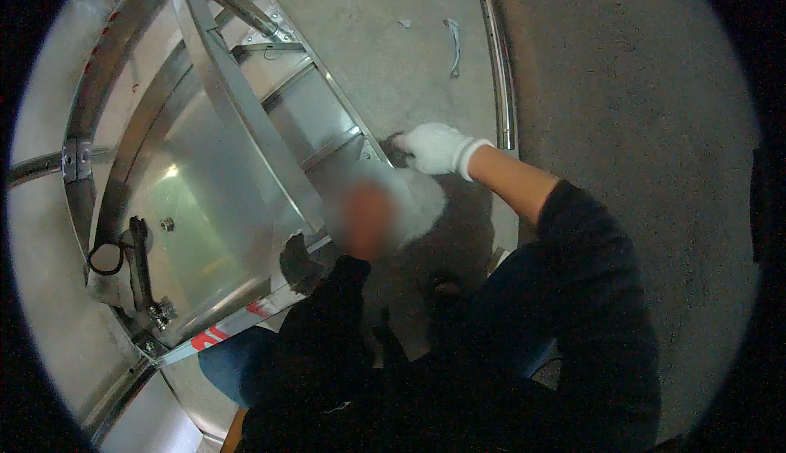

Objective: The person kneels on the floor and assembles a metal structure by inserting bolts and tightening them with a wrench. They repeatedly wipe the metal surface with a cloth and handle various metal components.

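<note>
Wears white gloves on both hands. Extends the right hand (442,148) inward from the right, palm down, fingers bent toward the near end of the metal frame (336,87). Shows a narrow right grip, with fingertips close beside that end; cannot tell from this view whether pinching a small part or only touching metal. Places the left hand (419,205) just below the right hand, near the same frame end. Appears partly blurred at the left wrist and glove; cannot tell the closure of the left grip or any contents. Locates the frame above and to the left of both hands, running away at a slant, with rungs across. Includes a wide bar (233,97) left of the rungs, slanting down toward the left hand. Has a bright curved panel (196,166) farther left of the left hand, beyond the bar. Carries on that side a dark wrench (141,269) and, just above and right of its middle, a small nut (167,224), both well apart from the grip. Shows a pale strip (454,47) on the floor (368,6), above the right hand, with a small scrap (404,24) near the strip.
</note>
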A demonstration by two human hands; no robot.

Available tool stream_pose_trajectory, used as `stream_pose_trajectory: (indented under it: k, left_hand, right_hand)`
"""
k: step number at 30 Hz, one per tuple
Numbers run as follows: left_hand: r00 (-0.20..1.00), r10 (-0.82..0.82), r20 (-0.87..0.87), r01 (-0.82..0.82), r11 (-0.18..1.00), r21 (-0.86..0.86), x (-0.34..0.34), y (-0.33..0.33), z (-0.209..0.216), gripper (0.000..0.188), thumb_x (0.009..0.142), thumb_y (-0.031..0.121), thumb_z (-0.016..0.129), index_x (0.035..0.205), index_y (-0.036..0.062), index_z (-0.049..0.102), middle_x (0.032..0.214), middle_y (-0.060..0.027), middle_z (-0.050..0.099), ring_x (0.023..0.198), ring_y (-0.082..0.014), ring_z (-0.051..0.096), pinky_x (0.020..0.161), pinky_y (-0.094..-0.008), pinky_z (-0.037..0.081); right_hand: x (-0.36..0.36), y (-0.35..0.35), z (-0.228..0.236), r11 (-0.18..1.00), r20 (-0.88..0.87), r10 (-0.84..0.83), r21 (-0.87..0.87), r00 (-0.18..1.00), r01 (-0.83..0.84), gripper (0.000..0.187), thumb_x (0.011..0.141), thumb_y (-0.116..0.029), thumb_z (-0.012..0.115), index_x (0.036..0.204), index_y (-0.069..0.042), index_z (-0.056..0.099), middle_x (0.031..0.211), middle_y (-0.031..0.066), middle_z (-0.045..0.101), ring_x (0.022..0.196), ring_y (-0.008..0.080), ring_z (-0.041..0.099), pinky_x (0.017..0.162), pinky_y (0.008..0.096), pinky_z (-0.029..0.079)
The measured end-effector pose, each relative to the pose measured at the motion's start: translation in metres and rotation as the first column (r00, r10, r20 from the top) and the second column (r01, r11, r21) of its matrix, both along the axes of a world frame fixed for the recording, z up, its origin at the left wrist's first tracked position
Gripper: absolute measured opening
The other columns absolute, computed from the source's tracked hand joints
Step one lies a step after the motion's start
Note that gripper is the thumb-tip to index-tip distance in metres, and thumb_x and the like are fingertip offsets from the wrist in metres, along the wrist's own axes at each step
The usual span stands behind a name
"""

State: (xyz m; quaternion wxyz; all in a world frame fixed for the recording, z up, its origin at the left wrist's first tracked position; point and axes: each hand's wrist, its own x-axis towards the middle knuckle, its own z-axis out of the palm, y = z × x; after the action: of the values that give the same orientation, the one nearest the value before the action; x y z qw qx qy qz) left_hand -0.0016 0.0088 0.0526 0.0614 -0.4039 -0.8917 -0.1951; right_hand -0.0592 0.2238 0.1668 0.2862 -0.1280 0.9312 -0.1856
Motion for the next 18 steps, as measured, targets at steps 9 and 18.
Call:
stream_pose_trajectory:
  k: [9, 18]
  left_hand:
    - [0.925, 0.071, 0.374, -0.015, 0.988, -0.151, 0.016, 0.021, 0.0, 0.023, 0.08, 0.026, 0.06, 0.092, 0.0062, 0.06, 0.088, -0.009, 0.057, 0.083, -0.025, 0.054, 0.071, -0.0399, 0.042]
    - [0.925, -0.226, 0.306, 0.234, 0.972, 0.011, 0.01, 0.004, 0.021, 0.024, 0.078, 0.03, 0.063, 0.087, 0.008, 0.062, 0.091, -0.0096, 0.056, 0.087, -0.0279, 0.052, 0.074, -0.0419, 0.042]
  right_hand:
    - [0.085, -0.014, -0.052, 0.985, 0.039, 0.146, -0.095, 0.989, -0.141, 0.024, 0.08, -0.022, 0.057, 0.098, -0.006, 0.059, 0.094, 0.0159, 0.059, 0.09, 0.0343, 0.058, 0.075, 0.043, 0.047]
    - [0.105, -0.012, -0.046, 0.936, 0.239, -0.013, -0.338, 0.971, 0.095, 0.022, 0.086, -0.019, 0.05, 0.101, -0.004, 0.058, 0.087, 0.016, 0.061, 0.084, 0.0319, 0.06, 0.074, 0.04, 0.047]
